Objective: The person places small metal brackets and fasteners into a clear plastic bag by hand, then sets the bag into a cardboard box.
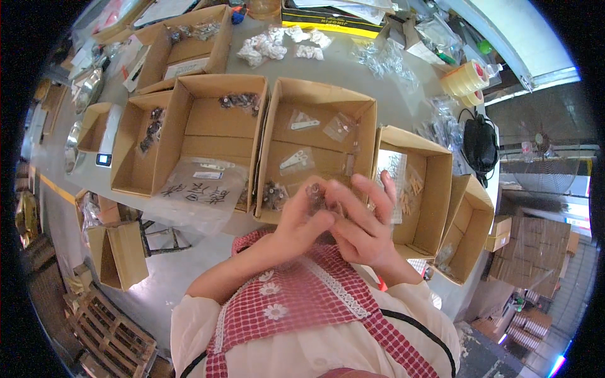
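My left hand [299,220] and my right hand [362,223] meet above the near edge of an open cardboard box [321,91]. Pinched at their fingertips is a small clear plastic bag [315,195] with something dark in it; the fingers partly hide it. The left fingers are closed. On the right, thumb and index finger press against the bag while the other fingers stick up. In the box below lie small bags with white flat parts [304,123], another clear bag [339,127], and a heap of dark small parts [275,196] beside my left hand.
Left of it stands a box [217,142] with a large clear bag [198,192] over its near edge. To the right, one box [435,189] holds small tan pieces [413,184]. Farther back lie white packets [261,47], clear bags [387,60] and tape rolls [465,79].
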`<state>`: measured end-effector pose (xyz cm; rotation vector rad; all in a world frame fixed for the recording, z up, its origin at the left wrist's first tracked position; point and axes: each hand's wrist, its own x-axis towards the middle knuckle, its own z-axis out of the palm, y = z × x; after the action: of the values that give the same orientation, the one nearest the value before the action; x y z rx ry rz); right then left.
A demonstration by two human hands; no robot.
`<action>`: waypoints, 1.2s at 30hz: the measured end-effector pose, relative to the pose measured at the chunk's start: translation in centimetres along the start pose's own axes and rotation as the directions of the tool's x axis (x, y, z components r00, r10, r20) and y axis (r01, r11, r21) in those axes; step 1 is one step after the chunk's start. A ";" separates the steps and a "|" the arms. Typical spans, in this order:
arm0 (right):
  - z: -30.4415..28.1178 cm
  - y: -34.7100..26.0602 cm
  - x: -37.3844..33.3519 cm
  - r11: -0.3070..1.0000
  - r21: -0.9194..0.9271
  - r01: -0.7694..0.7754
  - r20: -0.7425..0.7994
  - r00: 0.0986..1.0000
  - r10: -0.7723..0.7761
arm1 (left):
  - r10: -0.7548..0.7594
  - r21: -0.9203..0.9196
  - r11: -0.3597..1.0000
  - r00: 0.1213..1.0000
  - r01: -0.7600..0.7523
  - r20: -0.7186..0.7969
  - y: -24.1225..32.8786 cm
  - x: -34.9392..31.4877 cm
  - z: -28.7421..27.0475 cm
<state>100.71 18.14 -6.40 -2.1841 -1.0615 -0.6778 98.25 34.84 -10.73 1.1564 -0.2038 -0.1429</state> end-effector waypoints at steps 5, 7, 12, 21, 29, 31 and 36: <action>-0.5 0.6 0.9 0.996 0.056 0.069 0.071 0.995 -0.073 | 0.021 0.106 0.994 1.000 -0.022 0.016 0.3 0.0 0.0; -0.6 0.9 1.1 0.992 0.092 0.083 0.103 0.990 -0.092 | 0.039 0.153 0.987 0.999 -0.040 0.007 0.6 0.1 0.3; -0.5 0.9 0.9 0.986 0.157 0.053 0.087 0.994 -0.067 | 0.063 0.213 0.975 0.998 -0.066 0.019 1.1 0.1 0.4; -1.0 0.4 1.3 0.964 0.259 -0.058 0.144 0.989 0.021 | 0.118 0.296 0.947 0.992 -0.125 0.042 2.2 0.1 1.1; -0.6 -0.2 0.3 0.964 0.244 -0.111 0.071 0.993 0.096 | -0.012 0.282 0.959 1.000 0.018 -0.021 1.8 -0.3 1.5; -0.6 -0.1 0.0 0.974 0.205 -0.100 0.050 0.995 0.091 | -0.051 0.255 0.965 0.998 0.057 -0.031 2.1 -0.3 1.6; -1.6 1.1 0.5 0.939 0.291 -0.180 0.052 0.984 0.173 | -0.179 -0.048 0.983 0.981 0.175 -0.075 2.8 -0.3 1.3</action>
<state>101.57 16.70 -5.32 -2.0006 -0.9007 -0.3834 97.66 34.89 -7.68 1.1358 -0.0272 -0.2568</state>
